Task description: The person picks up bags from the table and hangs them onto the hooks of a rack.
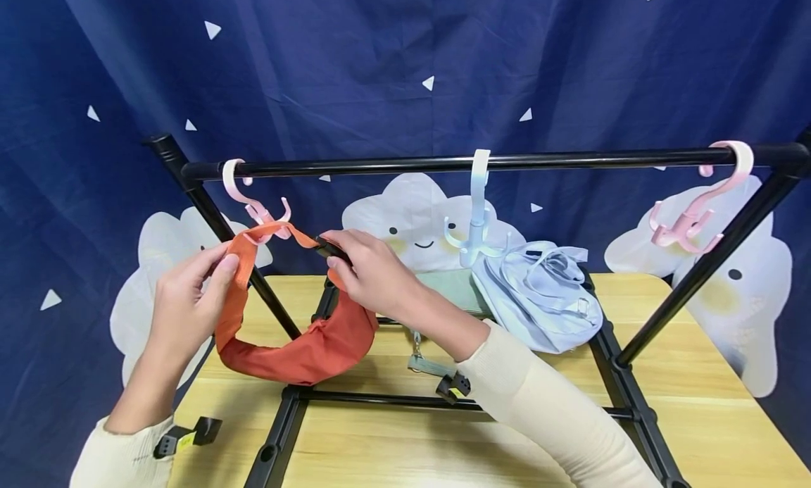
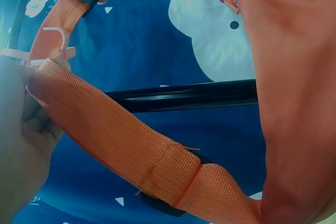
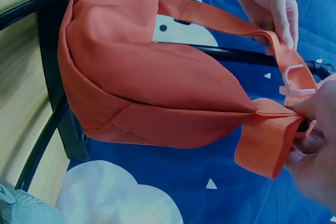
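Note:
An orange-red waist bag [image 1: 310, 351] hangs below its orange strap [image 2: 121, 129], which passes over a prong of the left pink hook [image 1: 256, 210]. My left hand [image 1: 190, 298] pinches the strap between thumb and fingers, just left of the hook. On the other side, my right hand [image 1: 374, 270] grips the black buckle [image 1: 331, 248] of the strap. In the right wrist view the bag body [image 3: 157, 87] hangs full and zipped side toward the camera, with a loop of strap [image 3: 268, 145] beside the right hand.
A black rail [image 1: 355, 165] carries the hooks, including a light blue hook [image 1: 476, 227] and another pink hook [image 1: 690, 220]. A light blue bag [image 1: 538, 305] hangs at the middle, near a green bag [image 1: 453, 291]. The black rack base [image 1: 393, 399] stands on a wooden table [image 1: 393, 446].

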`<state>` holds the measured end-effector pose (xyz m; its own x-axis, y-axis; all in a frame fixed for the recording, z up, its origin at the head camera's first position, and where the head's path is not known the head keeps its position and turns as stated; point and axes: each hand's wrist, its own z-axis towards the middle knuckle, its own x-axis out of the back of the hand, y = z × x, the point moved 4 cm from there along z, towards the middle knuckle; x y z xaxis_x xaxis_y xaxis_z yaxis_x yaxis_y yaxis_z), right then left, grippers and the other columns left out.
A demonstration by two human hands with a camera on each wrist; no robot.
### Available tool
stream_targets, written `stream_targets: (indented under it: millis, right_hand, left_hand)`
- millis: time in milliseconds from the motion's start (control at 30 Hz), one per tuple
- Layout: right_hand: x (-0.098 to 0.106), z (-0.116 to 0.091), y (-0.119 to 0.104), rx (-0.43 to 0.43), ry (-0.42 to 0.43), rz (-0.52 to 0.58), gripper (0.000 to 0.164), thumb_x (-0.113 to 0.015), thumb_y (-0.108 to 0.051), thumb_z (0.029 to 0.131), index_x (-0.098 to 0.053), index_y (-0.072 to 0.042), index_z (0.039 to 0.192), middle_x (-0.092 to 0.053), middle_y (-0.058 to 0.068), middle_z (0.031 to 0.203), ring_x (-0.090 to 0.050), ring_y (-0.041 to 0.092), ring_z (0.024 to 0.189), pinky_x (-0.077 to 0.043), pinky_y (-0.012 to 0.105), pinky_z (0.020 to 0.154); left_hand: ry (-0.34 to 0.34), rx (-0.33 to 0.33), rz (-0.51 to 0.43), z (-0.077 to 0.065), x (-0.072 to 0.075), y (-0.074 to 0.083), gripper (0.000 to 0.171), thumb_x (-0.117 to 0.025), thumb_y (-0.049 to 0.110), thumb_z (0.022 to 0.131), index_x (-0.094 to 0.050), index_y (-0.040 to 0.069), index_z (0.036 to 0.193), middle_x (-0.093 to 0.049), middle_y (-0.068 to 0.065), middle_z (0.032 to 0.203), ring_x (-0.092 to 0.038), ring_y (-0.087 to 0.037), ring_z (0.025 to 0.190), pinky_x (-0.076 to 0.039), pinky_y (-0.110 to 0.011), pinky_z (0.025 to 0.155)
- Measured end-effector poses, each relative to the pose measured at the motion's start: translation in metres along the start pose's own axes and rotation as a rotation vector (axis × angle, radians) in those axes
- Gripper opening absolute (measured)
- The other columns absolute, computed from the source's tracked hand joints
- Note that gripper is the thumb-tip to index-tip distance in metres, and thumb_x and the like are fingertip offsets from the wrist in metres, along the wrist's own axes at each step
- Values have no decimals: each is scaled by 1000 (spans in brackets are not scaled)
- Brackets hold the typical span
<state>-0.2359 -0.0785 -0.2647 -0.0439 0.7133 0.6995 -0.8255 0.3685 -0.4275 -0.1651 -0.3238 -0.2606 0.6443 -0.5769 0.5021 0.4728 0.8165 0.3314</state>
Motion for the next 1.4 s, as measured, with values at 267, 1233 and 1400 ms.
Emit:
stream_targets:
  millis: [267,1233,1400]
  right_hand:
    - [-3,-1,0,-12,14,30,38,-58,-17,106,-59,-3,141,-67,12,134,-67,21,118,-58,34,99]
    - [-7,-19,16,-107,-11,122,46,-60,-18,105,-53,-7,149,-60,10,146,-73,20,111,-61,33,94]
    - [-6,-24,21,-136,-22,121,49,-61,-21,104,-51,-11,151,-59,8,148,-73,19,110,-60,34,96]
  left_hand:
    - [3,26,-12,-4,3,-3,29,-69,5,97,-72,-2,125,-63,18,95,-52,21,87,-42,2,82]
    - [3,86,-66,-17,4,-8,30,-74,5,93,-74,3,124,-72,6,94,-58,16,87,-44,0,83]
    - [4,61,-50,-20,3,-8,32,-74,1,92,-73,0,124,-63,26,96,-55,18,87,-43,1,84]
